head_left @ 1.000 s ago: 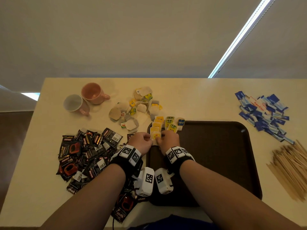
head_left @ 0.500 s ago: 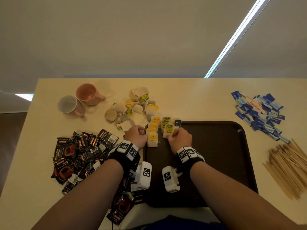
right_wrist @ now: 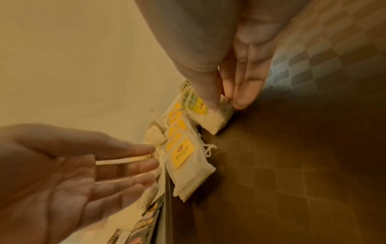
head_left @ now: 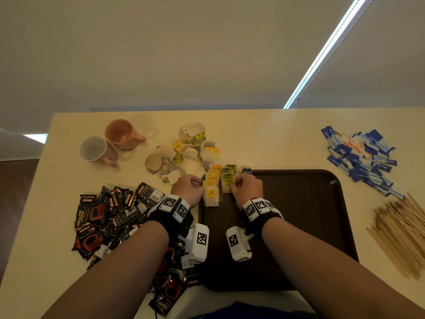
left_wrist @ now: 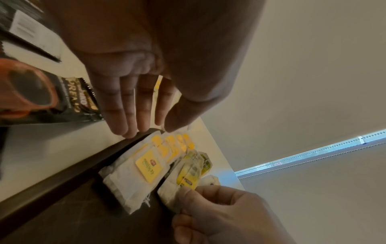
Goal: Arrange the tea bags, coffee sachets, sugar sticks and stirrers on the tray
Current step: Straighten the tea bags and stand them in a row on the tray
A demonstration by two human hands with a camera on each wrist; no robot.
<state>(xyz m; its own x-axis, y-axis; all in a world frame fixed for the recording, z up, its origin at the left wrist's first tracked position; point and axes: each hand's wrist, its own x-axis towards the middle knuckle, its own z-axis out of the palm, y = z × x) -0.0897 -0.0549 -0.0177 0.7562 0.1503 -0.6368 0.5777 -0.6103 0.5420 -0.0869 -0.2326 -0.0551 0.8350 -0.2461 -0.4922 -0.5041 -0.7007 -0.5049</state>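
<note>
Two rows of tea bags (head_left: pixel 211 192) at tray's (head_left: pixel 299 226) far-left corner; right hand (head_left: pixel 247 187) grip pinches the right row's front bag (right_wrist: pixel 215 118), left hand (head_left: pixel 187 189) grip released, straight fingers (left_wrist: pixel 125 115) at tray rim on counter (head_left: pixel 264 139)

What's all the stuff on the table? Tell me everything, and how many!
Tray: one, dark brown, front middle of the table.
Tea bags on the tray: two short rows, white with yellow and green tags, tray's far left corner.
Loose tea bags: a heap, too many to count, behind the tray.
Coffee sachets: a big heap, black and red, left of the tray.
Sugar sticks: a heap, blue and white, far right.
Stirrers: a bundle, pale wood, right of the tray.
Mugs: two, pink, far left.
Table: one, cream.
Left hand: fingers straight, beside the yellow row.
Right hand: pinches a green-tagged tea bag.
</note>
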